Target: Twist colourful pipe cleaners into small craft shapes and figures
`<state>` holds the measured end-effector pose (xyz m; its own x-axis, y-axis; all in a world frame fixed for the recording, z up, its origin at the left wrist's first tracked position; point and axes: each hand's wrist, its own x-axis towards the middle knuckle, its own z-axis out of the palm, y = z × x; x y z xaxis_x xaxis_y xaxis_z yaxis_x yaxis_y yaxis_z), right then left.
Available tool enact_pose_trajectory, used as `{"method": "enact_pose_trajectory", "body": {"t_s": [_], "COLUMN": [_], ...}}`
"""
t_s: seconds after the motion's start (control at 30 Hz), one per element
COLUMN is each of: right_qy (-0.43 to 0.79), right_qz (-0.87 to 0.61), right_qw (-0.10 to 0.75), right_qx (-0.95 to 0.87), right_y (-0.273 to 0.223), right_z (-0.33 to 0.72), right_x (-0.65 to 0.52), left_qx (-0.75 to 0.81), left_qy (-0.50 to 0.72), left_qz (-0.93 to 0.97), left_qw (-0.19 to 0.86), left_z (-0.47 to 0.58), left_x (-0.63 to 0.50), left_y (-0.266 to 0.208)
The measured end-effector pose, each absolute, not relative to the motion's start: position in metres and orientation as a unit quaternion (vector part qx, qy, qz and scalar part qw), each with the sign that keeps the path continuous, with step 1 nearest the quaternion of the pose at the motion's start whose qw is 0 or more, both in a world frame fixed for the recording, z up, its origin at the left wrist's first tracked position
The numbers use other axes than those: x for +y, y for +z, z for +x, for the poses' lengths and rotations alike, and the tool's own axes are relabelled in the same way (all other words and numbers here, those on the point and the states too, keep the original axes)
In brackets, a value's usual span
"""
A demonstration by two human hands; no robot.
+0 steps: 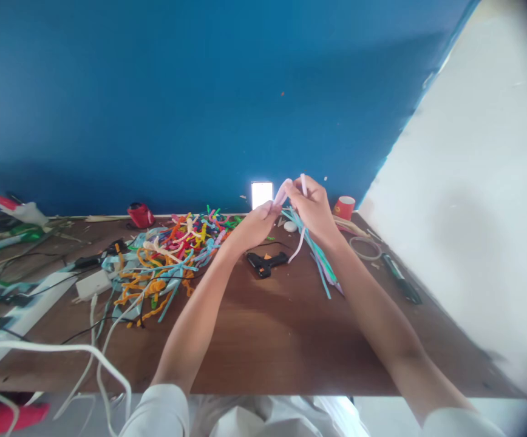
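Observation:
A pale pink pipe cleaner [281, 193] stretches between my two hands, raised over the far part of the table. My left hand [260, 223] pinches one part of it. My right hand [312, 206] grips it on the other side, the fingers curled; one piece pokes up above the fingers and a tail hangs below. Under my right hand lies a bundle of light blue, green and lilac pipe cleaners [320, 267]. A black glue gun [266, 264] rests on the table between my forearms.
Left of my arm spreads a tangled heap of colourful pipe cleaners [167, 261]. Farther left are a white power strip [33, 312], a white adapter [94, 285] and cables. A lit phone [261, 193] leans at the wall. To the right are a red cup [344, 209], a tape ring [365, 249] and a marker [401, 279].

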<state>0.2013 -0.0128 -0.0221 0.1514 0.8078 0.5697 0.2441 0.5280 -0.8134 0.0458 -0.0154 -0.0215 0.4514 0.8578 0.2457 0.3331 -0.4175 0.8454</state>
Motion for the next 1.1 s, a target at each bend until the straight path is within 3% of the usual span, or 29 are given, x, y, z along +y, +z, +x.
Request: {"method": "enact_pose_trajectory", "body": {"t_s": [0.1,0.23,0.3,0.6,0.83,1.1], "right_qy": [0.249,0.279,0.311,0.278,0.308,0.260], "right_qz": [-0.430,-0.415,-0.388,-0.328,-0.376,-0.366], "right_qw": [0.627,0.641,0.646,0.634,0.591,0.599], "right_qx": [-0.600,-0.582,-0.580,-0.643,-0.644,-0.663], "right_y": [-0.021,-0.022,-0.022,-0.016,-0.018,-0.018], "right_z": [0.202,0.208,0.209,0.200,0.197,0.203], "right_x": [-0.014,-0.009,-0.006,-0.021,-0.020,-0.017], "left_qx": [0.394,0.371,0.361,0.312,0.317,0.359], "left_qy": [0.373,0.357,0.364,0.505,0.495,0.496], "left_qz": [0.746,0.645,0.615,0.650,0.629,0.679], "left_qw": [0.387,0.565,0.600,0.475,0.509,0.406], "left_z": [0.044,0.043,0.043,0.045,0.048,0.047], "left_x": [-0.018,-0.020,-0.019,-0.019,-0.024,-0.012], "left_y": [-0.014,-0.007,-0.006,-0.009,-0.008,-0.019]}}
